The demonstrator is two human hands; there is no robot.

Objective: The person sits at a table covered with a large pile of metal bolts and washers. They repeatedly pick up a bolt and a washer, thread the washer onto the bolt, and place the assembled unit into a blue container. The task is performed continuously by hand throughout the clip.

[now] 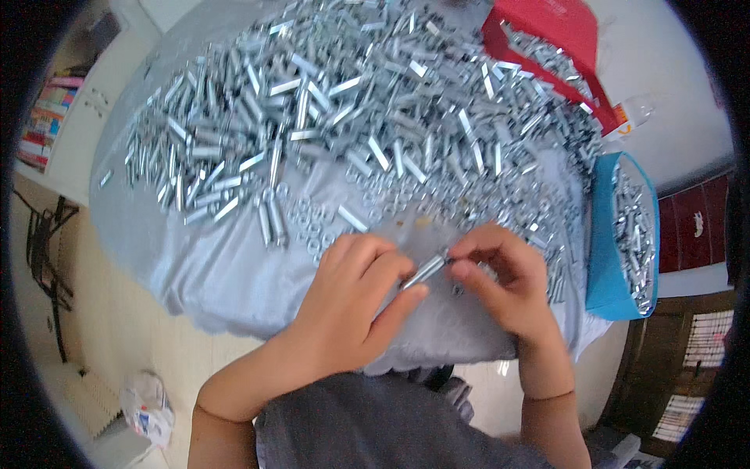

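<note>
Between my two hands, over the near part of the table, is a shiny cylindrical metal sleeve, held at a slant. My left hand pinches its lower left end between thumb and fingers. At the upper right end, the thumb and fingertips of my right hand close on the tip, where a small dark part shows that is too small to name. Just beyond my hands lie many loose nuts and washers. A large heap of similar metal sleeves spreads behind them.
A pale grey cloth covers the round table. At the far right stands a red box of small metal parts; nearer on the right is a blue bin with more. A white plastic bag sits on the floor at left.
</note>
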